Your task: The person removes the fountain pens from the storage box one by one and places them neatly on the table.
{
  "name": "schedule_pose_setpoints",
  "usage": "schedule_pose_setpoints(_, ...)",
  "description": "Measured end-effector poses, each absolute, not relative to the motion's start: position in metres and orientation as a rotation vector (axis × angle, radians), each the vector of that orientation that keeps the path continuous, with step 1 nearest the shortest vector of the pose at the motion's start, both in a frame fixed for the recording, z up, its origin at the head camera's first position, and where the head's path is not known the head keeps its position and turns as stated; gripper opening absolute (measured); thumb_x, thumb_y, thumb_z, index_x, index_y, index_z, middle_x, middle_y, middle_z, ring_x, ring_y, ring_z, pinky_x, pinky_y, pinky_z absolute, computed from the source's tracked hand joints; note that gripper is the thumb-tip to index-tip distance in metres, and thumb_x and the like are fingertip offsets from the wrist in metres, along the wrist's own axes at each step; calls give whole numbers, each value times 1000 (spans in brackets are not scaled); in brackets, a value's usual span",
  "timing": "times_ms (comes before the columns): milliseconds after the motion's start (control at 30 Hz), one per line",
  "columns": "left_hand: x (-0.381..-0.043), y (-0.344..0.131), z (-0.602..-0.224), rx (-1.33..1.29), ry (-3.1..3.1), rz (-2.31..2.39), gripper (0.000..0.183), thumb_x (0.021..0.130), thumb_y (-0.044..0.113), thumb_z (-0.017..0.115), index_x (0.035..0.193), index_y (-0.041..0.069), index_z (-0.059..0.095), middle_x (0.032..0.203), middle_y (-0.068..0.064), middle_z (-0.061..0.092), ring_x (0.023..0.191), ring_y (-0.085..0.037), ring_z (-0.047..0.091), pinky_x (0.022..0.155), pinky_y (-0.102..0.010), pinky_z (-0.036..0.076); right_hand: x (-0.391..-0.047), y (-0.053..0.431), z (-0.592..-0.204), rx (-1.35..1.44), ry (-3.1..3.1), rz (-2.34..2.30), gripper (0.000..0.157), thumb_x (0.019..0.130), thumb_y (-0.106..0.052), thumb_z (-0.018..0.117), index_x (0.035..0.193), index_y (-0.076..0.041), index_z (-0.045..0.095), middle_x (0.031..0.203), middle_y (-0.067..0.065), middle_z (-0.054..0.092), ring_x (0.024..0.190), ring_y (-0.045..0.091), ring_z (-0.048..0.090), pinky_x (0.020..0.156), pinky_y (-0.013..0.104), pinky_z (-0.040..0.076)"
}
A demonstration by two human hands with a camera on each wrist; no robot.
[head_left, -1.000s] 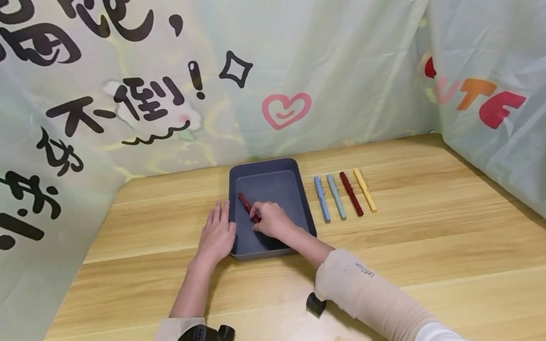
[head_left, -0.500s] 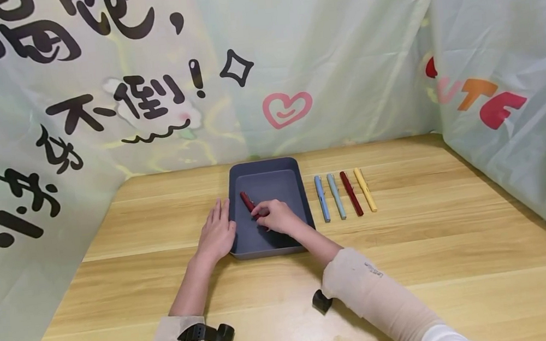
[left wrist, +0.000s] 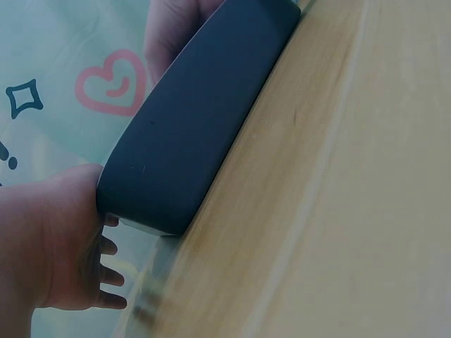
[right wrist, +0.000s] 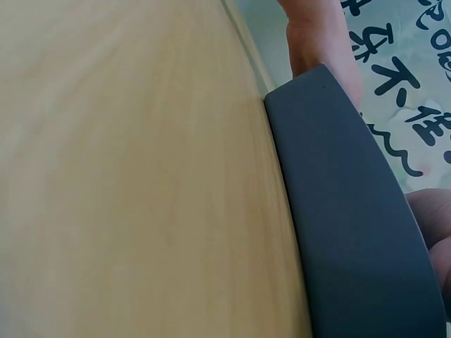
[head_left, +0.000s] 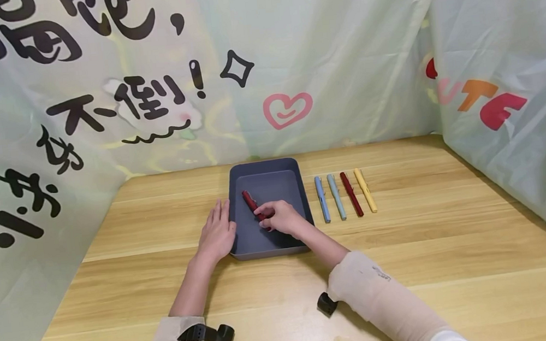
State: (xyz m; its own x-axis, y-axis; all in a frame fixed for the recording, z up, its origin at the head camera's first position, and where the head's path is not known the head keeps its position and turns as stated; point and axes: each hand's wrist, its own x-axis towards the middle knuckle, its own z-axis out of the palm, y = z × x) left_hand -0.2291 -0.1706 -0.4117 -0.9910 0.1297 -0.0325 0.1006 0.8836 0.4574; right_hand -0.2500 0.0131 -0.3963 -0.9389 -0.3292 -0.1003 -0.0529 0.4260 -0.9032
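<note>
Inside a dark blue-grey tray (head_left: 275, 241), my right hand (head_left: 282, 217) pinches a dark red pen (head_left: 250, 200) between thumb and fingers. The pen lies aslant, its upper end towards the back left; its lower end is partly hidden by the fingers. My left hand (head_left: 216, 233) rests against the tray's left wall with its fingers straight. From the left wrist, that hand (left wrist: 67, 239) touches the end of the tray's side wall (left wrist: 190, 127). The right wrist view shows only part of my right hand (right wrist: 433, 229) behind the tray wall (right wrist: 352, 204); the pen is hidden there.
Right of the tray, several pens lie side by side on the wooden table (head_left: 410, 267): a blue pen (head_left: 322, 200), a pale teal pen (head_left: 336, 197), a dark red pen (head_left: 351, 195) and a yellow pen (head_left: 366, 191). A printed curtain (head_left: 342, 65) closes the back and sides.
My right hand has shifted slightly right with the dark red pen, which seems to have turned so that its clip shows. The left hand, tray and other pens have stayed in place.
</note>
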Motion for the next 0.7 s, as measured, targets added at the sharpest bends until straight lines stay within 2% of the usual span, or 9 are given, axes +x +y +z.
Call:
schedule_pose_setpoints(567, -229, -172, -412, 217, 3003, 732, 57, 97, 19, 30, 148, 4, 8, 151, -20, 1, 134, -40, 6, 104, -55, 13, -236, 33, -379, -381, 2461, -1555, 30, 83, 1, 65, 113, -1, 64, 99, 11, 61, 73, 18, 61, 65, 34, 53)
schedule_pose_setpoints(700, -228, -172, -413, 219, 3003, 731, 57, 97, 19, 30, 148, 4, 8, 150, -20, 2, 134, -40, 7, 104, -55, 14, -234, 40, -377, -388, 2504, -1532, 30, 82, 0, 66, 113, -3, 65, 98, 9, 62, 73, 17, 61, 64, 32, 52)
